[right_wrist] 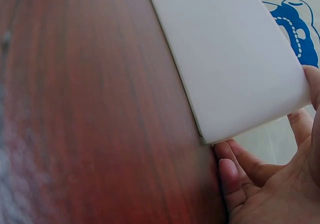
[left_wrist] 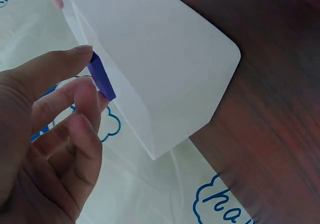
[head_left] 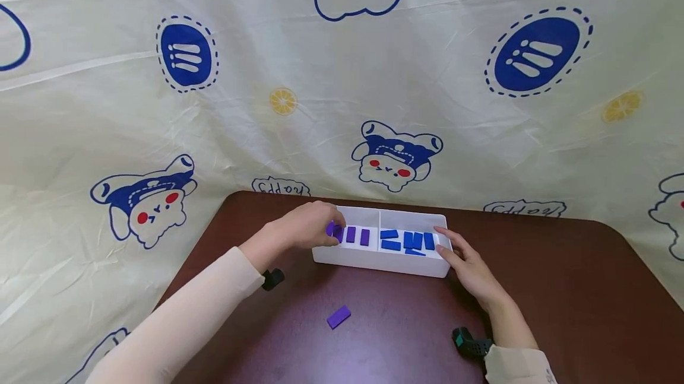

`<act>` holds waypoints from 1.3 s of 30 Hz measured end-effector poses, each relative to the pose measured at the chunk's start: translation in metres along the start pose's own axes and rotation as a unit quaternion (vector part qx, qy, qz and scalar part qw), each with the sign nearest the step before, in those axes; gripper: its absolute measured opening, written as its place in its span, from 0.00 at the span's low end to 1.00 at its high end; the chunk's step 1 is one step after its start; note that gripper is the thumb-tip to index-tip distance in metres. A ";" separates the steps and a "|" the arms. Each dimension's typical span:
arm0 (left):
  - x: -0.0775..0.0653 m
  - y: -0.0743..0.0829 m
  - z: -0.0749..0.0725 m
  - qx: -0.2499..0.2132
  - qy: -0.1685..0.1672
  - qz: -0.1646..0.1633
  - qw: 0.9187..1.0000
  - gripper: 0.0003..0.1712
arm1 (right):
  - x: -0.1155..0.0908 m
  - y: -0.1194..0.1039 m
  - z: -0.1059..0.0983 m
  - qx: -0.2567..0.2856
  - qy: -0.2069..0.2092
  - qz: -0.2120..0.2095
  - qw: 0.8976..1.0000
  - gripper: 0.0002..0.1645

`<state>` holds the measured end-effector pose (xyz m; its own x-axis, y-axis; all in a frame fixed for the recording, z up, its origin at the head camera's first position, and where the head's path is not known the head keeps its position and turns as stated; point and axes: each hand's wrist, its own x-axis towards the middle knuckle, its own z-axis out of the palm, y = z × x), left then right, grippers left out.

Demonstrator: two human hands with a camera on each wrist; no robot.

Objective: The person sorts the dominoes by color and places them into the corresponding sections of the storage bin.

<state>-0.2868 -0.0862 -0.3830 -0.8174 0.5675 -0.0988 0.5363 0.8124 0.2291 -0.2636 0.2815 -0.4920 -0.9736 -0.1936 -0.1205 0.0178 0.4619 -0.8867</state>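
Note:
A white two-part box [head_left: 374, 262] stands on the table, with several purple blocks [head_left: 365, 237] in its left compartment and several blue blocks [head_left: 390, 246] in its right one. Over the left end, my left hand [head_left: 314, 224] pinches a purple block between thumb and fingers; the left wrist view shows that block [left_wrist: 102, 77] edge-on beside the box rim. My right hand [head_left: 470, 265] holds the box's right end, with thumb and index finger at the rim. In the right wrist view its other fingers [right_wrist: 250, 166] are curled by the outer end wall.
One loose purple block [head_left: 339, 317] lies on the dark brown table [head_left: 406, 330], in front of the box. Behind the table hangs a pale printed cloth [head_left: 320, 146]. Dark bands with small devices [head_left: 470, 343] are on both wrists.

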 end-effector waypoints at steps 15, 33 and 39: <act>0.037 -0.008 0.005 -0.078 -0.102 -0.002 0.992 0.23 | -0.007 0.001 -0.003 -0.001 0.012 0.022 1.000 0.40; 0.041 -0.009 0.026 -0.042 -0.127 -0.041 0.990 0.16 | -0.009 0.009 0.010 0.015 0.004 0.035 0.999 0.39; 0.043 -0.009 0.020 -0.013 -0.105 -0.037 0.994 0.16 | -0.003 -0.002 0.003 0.007 0.007 0.020 1.000 0.39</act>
<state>-0.3228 -0.0662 -0.4083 -0.7908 0.5245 -0.3156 0.4686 0.8504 0.2391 -0.2601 0.2789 -0.4914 -0.9750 -0.1638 -0.1504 0.0599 0.4577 -0.8871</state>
